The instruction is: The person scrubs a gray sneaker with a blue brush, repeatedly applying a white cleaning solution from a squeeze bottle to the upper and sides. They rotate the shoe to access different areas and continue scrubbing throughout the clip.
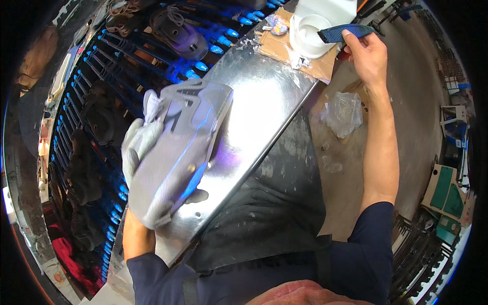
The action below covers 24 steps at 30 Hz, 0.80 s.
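My left hand (pixel 137 145), in a light grey glove, is wrapped round a grey shoe upper (pixel 175 147) with laces at its far end. The upper is tilted above the metal bench, and purple-blue light falls along its side. Part of the gloved hand is hidden beneath it. My bare right hand (pixel 367 56) pinches a brush with a wide blue handle (pixel 351 33). The brush's dark tip points left, over the rim of a white plastic container (pixel 311 48). What is inside the container shows only as white.
The container stands on smeared cardboard (pixel 274 44) at the far end of the shiny metal bench (pixel 254 86). To the left runs a rack of blue-tipped rods (pixel 223 40) bearing several dark shoes (pixel 178 35). Clear plastic (pixel 344 113) lies on the floor at right.
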Motion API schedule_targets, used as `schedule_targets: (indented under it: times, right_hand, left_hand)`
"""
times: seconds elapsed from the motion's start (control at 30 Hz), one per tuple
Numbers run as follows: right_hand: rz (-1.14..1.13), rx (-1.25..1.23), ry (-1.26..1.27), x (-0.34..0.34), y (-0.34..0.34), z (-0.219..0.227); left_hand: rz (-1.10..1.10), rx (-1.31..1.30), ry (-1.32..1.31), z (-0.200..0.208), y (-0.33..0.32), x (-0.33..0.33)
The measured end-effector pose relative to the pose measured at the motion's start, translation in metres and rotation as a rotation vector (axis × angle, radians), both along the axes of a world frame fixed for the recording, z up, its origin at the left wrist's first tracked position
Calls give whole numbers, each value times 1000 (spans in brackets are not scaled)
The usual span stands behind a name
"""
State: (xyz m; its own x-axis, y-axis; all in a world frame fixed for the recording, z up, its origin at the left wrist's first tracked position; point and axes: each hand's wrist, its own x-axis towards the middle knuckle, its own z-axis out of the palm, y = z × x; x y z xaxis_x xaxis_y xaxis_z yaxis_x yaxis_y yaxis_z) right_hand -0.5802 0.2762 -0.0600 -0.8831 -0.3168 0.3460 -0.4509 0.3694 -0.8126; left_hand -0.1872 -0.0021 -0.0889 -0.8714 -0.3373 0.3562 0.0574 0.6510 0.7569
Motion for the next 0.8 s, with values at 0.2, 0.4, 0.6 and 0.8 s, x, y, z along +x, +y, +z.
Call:
schedule_targets:
  times: [0.2, 0.4, 0.6, 0.8]
  right_hand:
    - [75, 461, 347, -6, -30, 12]
    - [116, 600, 290, -16, -41, 6]
    - [52, 315, -5, -45, -17, -23]
    - [-26, 16, -173, -47, -7, -44]
  left_hand:
    - [38, 26, -112, -26, 6, 41]
    - [52, -3, -100, -39, 1, 44]
    - [20, -56, -63, -39, -5, 48]
    - [-5, -174, -11, -30, -6, 59]
